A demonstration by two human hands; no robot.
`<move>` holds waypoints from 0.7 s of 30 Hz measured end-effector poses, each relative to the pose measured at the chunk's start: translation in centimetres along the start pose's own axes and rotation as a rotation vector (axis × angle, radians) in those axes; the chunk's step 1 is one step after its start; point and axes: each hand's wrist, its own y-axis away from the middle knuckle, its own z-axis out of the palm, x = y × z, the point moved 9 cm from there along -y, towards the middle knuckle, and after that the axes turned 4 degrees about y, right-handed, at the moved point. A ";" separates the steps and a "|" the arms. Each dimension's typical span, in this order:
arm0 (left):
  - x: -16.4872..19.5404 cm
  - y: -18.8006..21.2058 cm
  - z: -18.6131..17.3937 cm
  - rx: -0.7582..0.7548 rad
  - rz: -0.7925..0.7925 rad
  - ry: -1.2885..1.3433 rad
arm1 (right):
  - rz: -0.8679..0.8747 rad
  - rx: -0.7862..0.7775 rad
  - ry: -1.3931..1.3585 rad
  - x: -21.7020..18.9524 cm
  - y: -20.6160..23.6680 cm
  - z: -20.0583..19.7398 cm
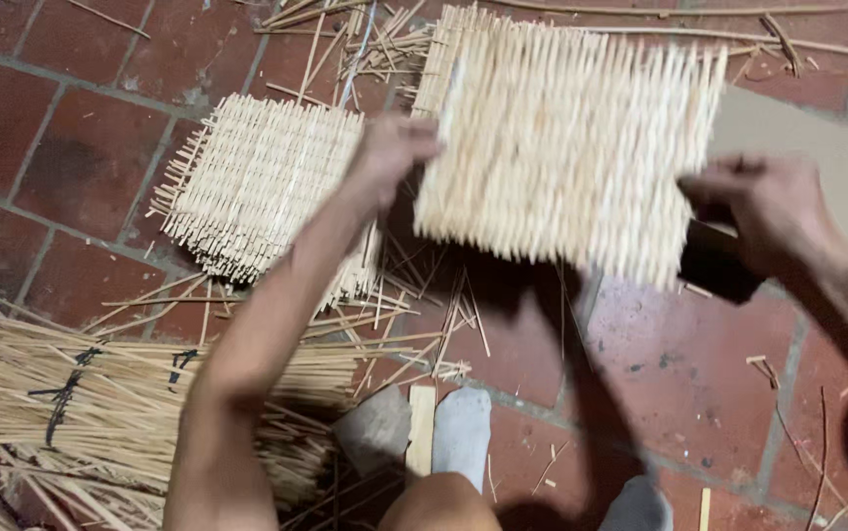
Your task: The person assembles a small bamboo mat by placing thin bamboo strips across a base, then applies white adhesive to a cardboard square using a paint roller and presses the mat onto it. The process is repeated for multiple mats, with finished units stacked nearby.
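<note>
Woven reed panel [566,147] held up off the brick floor [670,364], far centre, tilted. Left hand [389,152] closed on the panel's left edge, fingers curled behind it. Right hand [768,211] clenched around a dark blocky tool [714,265] at the panel's right edge. Stack of similar panels [257,187] lies left; tied reed bundle [70,393] near left.

Woven panel [566,147] right of mat stack [262,187]

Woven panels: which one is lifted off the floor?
The larger woven panel, gripped by the left hand; the smaller stack of panels lies on the brick floor.
</note>
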 end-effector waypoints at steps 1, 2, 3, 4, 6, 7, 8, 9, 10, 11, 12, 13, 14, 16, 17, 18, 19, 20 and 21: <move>1.6 -3.1 -0.7 -0.015 0.012 -0.079 | -0.102 0.002 0.113 -2.9 -2.8 0.5; 1.8 -5.9 -2.3 0.050 -0.070 -0.069 | -0.126 0.004 0.074 -5.1 -6.1 1.4; 2.3 -8.9 -3.4 0.108 -0.147 -0.061 | -0.150 0.015 0.032 -6.9 -9.3 2.4; 3.6 -11.7 -3.9 0.115 -0.048 -0.097 | -0.123 0.040 0.026 -7.6 -12.2 3.7; 4.6 -16.5 -4.6 0.135 0.034 -0.155 | -0.073 0.091 0.008 -8.1 -17.5 6.4; 3.7 -18.5 -4.7 0.140 0.004 -0.176 | -0.051 0.095 0.007 -7.4 -19.5 7.7; 2.7 -20.1 -4.6 0.151 -0.028 -0.201 | -0.031 0.092 0.002 -6.7 -21.5 8.8; 1.6 -21.6 -4.7 0.156 -0.058 -0.240 | -0.012 0.095 -0.008 -6.0 -23.3 10.2; 0.4 -22.8 -4.5 0.157 -0.095 -0.279 | 0.005 0.101 -0.003 -5.1 -24.6 11.3; -0.7 -23.6 -4.4 0.157 -0.132 -0.318 | 0.023 0.109 0.004 -4.2 -25.7 12.3; -1.4 -24.4 -4.4 0.170 -0.138 -0.331 | 0.035 0.122 0.008 -3.4 -26.7 12.7; -2.1 -25.1 -4.5 0.183 -0.142 -0.346 | 0.063 0.134 0.048 -2.7 -27.6 13.1; -2.9 -25.7 -4.5 0.195 -0.149 -0.361 | 0.094 0.145 0.090 -1.9 -28.1 13.4; -3.3 -26.6 -4.6 0.233 -0.142 -0.430 | 0.071 0.148 0.116 -1.1 -29.0 13.7; -3.6 -26.9 -4.6 0.238 -0.148 -0.441 | 0.021 0.137 0.100 -1.1 -29.4 14.1; -3.8 -27.1 -4.6 0.238 -0.154 -0.450 | -0.029 0.124 0.084 -1.1 -29.6 14.4; -4.0 -27.3 -4.4 0.231 -0.158 -0.454 | -0.042 0.130 0.113 -0.8 -29.8 14.4; -4.1 -27.4 -4.4 0.227 -0.164 -0.460 | -0.057 0.136 0.141 -0.5 -30.0 14.5; -4.3 -27.5 -4.3 0.221 -0.168 -0.462 | -0.072 0.140 0.170 -0.3 -30.1 14.5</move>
